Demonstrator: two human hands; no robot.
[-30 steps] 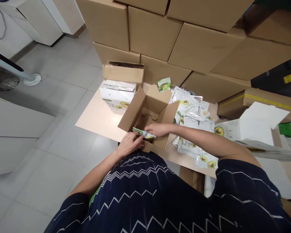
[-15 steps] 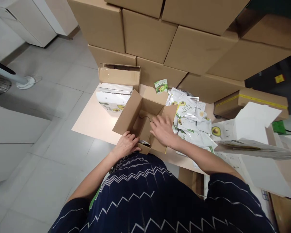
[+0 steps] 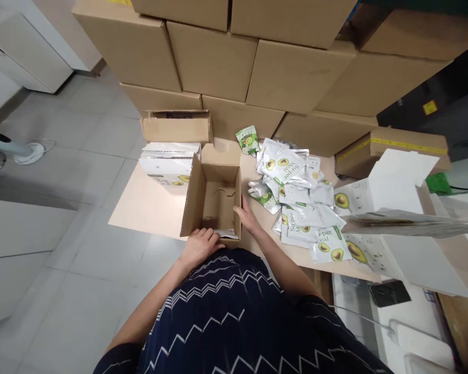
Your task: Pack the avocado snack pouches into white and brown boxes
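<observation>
An open brown cardboard box (image 3: pixel 212 182) stands on a low tan table (image 3: pixel 148 205) right in front of me. A white pouch (image 3: pixel 226 234) lies inside it against the near wall. My left hand (image 3: pixel 199 245) rests with curled fingers on the box's near edge. My right hand (image 3: pixel 246 217) presses flat, fingers stretched, against the outside of the box's right wall. To the right lies a heap of silver-white avocado-print pouches (image 3: pixel 300 200).
A stack of white avocado cartons (image 3: pixel 167 163) stands left of the box, with an opened brown carton (image 3: pixel 177 124) behind. Large sealed boxes (image 3: pixel 234 57) wall off the back. Flat white carton blanks (image 3: pixel 398 197) spread at right. Grey tiled floor (image 3: pixel 62 171) lies left.
The pouch both hands held at the box's near edge now lies inside. My right hand came out and moved to the box's right wall; the box turned square to me.
</observation>
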